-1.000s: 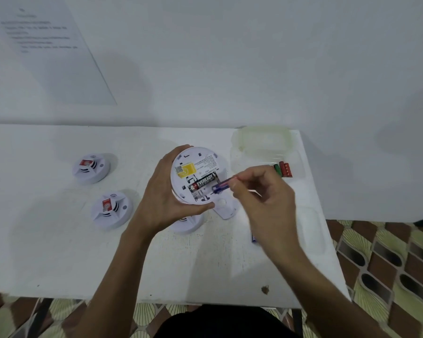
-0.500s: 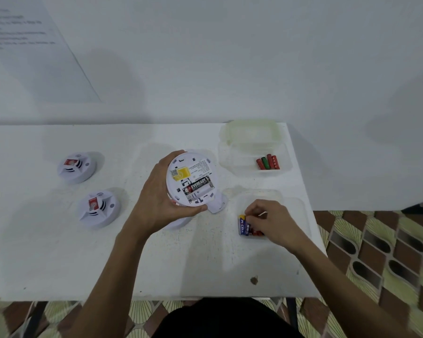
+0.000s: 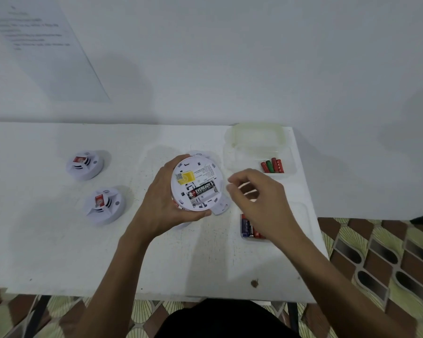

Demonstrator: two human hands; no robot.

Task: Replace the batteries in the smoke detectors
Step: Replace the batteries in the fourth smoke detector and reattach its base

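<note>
My left hand [image 3: 161, 203] grips a round white smoke detector [image 3: 197, 167] with its back turned up, just above the table. A black Eveready battery [image 3: 202, 190] sits in its open compartment, and the slot beside it looks empty. My right hand [image 3: 259, 198] hovers right of the detector with its fingers loosely curled and apart, and nothing shows in it. Blue and red batteries [image 3: 247, 226] lie in a clear tray under that hand. Red and green batteries [image 3: 272, 165] lie in a clear container at the back right.
Two more white detectors [image 3: 84, 164] [image 3: 104, 204] rest face up on the left of the white table [image 3: 59, 252]. A white cover piece [image 3: 221, 206] lies by the held detector, and part of another detector [image 3: 200, 153] shows behind it. The table's right edge is close.
One second ago my right hand held a blue battery at the detector. It then went down to the near tray, and it is now raised beside the detector without it.
</note>
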